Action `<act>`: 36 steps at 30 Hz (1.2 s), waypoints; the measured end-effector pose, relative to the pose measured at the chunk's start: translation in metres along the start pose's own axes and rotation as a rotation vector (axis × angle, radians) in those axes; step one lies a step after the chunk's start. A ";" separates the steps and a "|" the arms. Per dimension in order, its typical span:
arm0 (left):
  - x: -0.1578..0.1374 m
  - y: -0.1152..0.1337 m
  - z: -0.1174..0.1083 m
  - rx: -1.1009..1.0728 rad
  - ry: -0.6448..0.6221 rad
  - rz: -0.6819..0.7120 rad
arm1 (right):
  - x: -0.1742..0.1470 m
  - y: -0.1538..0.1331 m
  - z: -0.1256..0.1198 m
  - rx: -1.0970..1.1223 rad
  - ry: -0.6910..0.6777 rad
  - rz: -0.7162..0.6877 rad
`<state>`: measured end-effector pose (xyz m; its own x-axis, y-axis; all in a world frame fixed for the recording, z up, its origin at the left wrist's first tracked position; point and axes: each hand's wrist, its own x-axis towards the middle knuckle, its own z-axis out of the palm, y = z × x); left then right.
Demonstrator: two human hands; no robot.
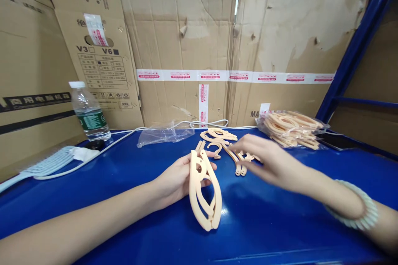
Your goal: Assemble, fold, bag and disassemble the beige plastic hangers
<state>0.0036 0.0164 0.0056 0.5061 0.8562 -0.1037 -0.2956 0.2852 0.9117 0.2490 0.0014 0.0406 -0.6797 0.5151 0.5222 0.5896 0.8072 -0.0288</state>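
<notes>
Head view: a clear plastic bag (292, 129) at the right rear holds a stack of peach plastic hanger parts. A water bottle (89, 112) stands at the left rear. The left hand (177, 178) has its grip closed around a folded hanger (205, 192), held just above the blue bench (124, 182). The right hand (267, 161), fingers spread and holding nothing, reaches over loose hanger pieces (224, 145) on the bench. Cardboard boxes (186, 41) wall the rear.
</notes>
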 end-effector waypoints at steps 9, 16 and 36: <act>-0.001 0.002 -0.003 -0.140 -0.094 -0.028 | -0.001 -0.048 0.037 -0.105 -0.049 -0.399; -0.011 -0.010 0.000 0.205 -0.162 0.077 | -0.004 -0.041 0.044 -0.270 -0.020 -0.289; -0.012 -0.004 -0.003 0.125 0.025 0.112 | 0.000 -0.025 0.022 -0.332 0.160 -0.257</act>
<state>-0.0037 0.0064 0.0019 0.4551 0.8904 -0.0069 -0.2455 0.1330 0.9602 0.2244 -0.0124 0.0224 -0.7615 0.2379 0.6029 0.5365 0.7534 0.3803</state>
